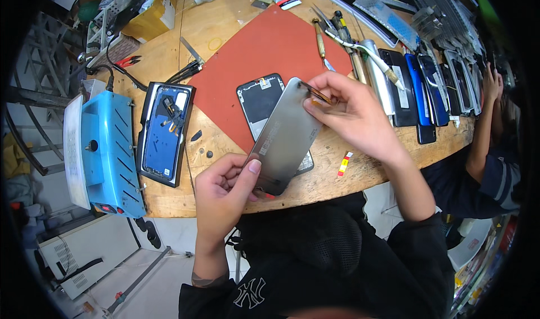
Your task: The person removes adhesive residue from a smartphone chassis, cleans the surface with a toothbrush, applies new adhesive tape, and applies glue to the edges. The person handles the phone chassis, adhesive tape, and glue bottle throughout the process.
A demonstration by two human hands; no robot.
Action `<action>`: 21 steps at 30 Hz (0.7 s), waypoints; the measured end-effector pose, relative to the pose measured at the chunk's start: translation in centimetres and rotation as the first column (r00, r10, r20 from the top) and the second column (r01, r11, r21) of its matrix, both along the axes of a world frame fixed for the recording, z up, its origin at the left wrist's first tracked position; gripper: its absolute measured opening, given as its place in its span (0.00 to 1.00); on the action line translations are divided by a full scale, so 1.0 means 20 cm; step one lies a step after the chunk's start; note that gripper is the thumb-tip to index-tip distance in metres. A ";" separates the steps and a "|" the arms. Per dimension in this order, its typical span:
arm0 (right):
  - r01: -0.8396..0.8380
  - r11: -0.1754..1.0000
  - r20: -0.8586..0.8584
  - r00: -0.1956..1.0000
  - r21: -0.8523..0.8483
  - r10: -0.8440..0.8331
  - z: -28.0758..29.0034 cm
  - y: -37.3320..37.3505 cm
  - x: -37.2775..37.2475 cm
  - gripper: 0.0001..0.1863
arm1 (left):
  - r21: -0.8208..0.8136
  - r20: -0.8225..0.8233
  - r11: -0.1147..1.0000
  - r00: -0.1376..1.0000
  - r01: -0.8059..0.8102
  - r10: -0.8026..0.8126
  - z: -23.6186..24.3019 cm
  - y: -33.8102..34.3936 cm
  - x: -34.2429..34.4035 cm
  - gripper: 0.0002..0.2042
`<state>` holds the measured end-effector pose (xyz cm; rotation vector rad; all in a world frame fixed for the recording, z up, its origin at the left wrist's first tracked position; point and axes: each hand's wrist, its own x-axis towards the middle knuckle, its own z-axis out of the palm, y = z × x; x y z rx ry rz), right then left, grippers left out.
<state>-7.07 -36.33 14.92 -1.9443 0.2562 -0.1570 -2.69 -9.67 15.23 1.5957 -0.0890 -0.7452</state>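
Both hands hold a grey, flat phone screen panel (285, 141) tilted above the table, its fine-printed metallic side showing. My left hand (224, 189) grips the lower left edge, thumb on top and fingers curled beneath. At the upper corner, my right hand (354, 116) pinches the panel near a small dark strip, perhaps a flex cable; the fingertips partly hide it. Under the panel lies an opened phone body (260, 102) with a black inner area, partly covered, on a red mat (230, 60).
An opened blue phone frame (159, 150) with loose parts lies left, beside a blue machine (115, 156). Screwdrivers (319, 41) and several phones (424, 91) line the right. A small red-yellow strip (344, 164) sits near the front edge. Another person's hand (492, 83) is far right.
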 end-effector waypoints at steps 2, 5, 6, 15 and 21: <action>-0.110 0.994 -0.017 0.994 -0.026 0.109 0.01 -0.03 0.06 0.16 | 0.067 0.126 0.998 0.992 0.015 -0.023 0.00 -0.01 -0.01 0.09; -0.178 0.940 -0.052 0.984 -0.292 0.170 0.03 -0.08 0.11 0.16 | 0.291 0.348 0.953 0.919 0.080 -0.183 0.00 -0.02 0.03 0.10; -0.192 0.892 -0.030 0.980 -0.409 0.197 0.03 -0.08 0.11 0.17 | 0.343 0.403 0.936 0.888 0.078 -0.221 0.01 -0.03 0.04 0.11; 0.044 0.851 0.356 0.919 -0.523 0.171 -0.07 -0.05 0.14 0.13 | 0.561 0.432 0.796 0.741 0.225 -0.514 0.08 -0.06 0.20 0.16; -0.050 0.961 0.093 0.993 -0.272 0.078 -0.06 -0.13 0.21 0.11 | 0.429 0.725 0.901 0.572 0.059 -0.383 0.12 -0.17 0.33 0.06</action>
